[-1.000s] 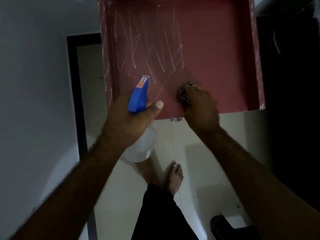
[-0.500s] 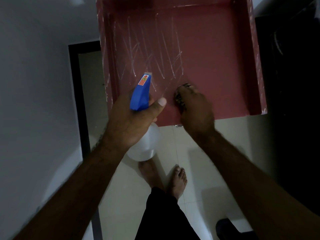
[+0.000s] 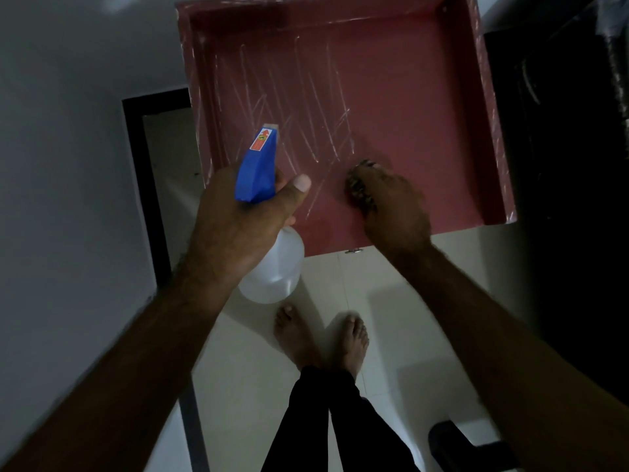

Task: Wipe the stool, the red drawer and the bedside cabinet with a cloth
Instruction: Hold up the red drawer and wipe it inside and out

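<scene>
Right hand, clutching dark patterned cloth, is nudging deeper into red drawer; left hand is gripping blue-topped clear spray bottle.

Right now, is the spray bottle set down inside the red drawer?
No: the left hand grips the spray bottle at its neck, and its clear body hangs in front of the red drawer.

Smooth red drawer bottom streaked with pale chalky smears, frosted translucent plastic on the spray bottle under a glossy blue plastic head, mottled rough-looking cloth, polished pale floor tiles, small shiny metal handle.
</scene>
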Demonstrator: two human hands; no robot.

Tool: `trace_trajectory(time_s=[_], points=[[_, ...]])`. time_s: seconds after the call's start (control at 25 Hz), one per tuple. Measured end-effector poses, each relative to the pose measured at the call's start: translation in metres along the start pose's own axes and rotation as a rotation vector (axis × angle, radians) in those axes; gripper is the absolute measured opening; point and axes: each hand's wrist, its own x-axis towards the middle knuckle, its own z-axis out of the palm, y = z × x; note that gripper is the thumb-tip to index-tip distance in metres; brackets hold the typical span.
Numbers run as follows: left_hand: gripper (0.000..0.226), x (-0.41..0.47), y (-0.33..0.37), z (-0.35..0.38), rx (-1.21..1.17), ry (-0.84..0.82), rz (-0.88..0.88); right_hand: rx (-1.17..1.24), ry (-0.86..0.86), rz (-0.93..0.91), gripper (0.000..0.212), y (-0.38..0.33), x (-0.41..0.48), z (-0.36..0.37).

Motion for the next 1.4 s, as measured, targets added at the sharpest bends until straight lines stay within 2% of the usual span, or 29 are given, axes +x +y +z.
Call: trace_trajectory(time_s=[0.08, 0.12, 0.24, 0.28, 0.48, 0.72, 0.88, 0.96, 1.12, 1.2, 1.4], points=[[0.046, 0.000, 0.001, -0.001, 0.010, 0.000, -0.001, -0.016, 0.048, 0.114, 0.056, -0.003, 0.001, -0.002], [0.046, 0.001, 0.001, -0.001, 0.014, 0.002, -0.006, -0.025, 0.029, 0.089, 0.055, -0.011, 0.000, 0.000], [0.046, 0.004, 0.001, 0.001, 0.004, -0.009, 0.004, -0.039, -0.106, -0.134, 0.061, -0.025, -0.007, 0.005], [0.045, 0.004, 0.002, 0.001, -0.001, -0.016, 0.009, -0.029, -0.111, -0.144, 0.064, -0.021, -0.005, 0.002], [0.048, 0.008, 0.003, 0.001, -0.023, -0.033, 0.017, -0.015, 0.033, 0.088, 0.056, -0.010, 0.012, -0.006], [0.036, 0.012, 0.007, 0.003, 0.017, -0.018, 0.000, -0.082, -0.166, -0.264, 0.063, -0.020, 0.014, -0.007], [0.036, 0.012, 0.012, 0.005, 0.017, -0.009, 0.019, -0.058, -0.057, -0.106, 0.051, 0.001, 0.042, -0.029], [0.039, 0.014, 0.011, 0.006, -0.002, -0.014, 0.016, -0.046, -0.024, -0.089, 0.048, 0.000, 0.047, -0.029], [0.048, 0.014, 0.016, 0.009, -0.047, -0.009, -0.007, -0.082, -0.170, -0.306, 0.050, -0.022, 0.024, -0.010], [0.045, 0.016, 0.016, 0.010, -0.032, -0.022, 0.017, -0.097, -0.229, -0.387, 0.053, -0.022, 0.020, -0.011], [0.038, 0.022, 0.014, 0.011, -0.033, -0.010, 0.014, -0.070, -0.053, -0.072, 0.053, 0.005, 0.055, -0.021]])
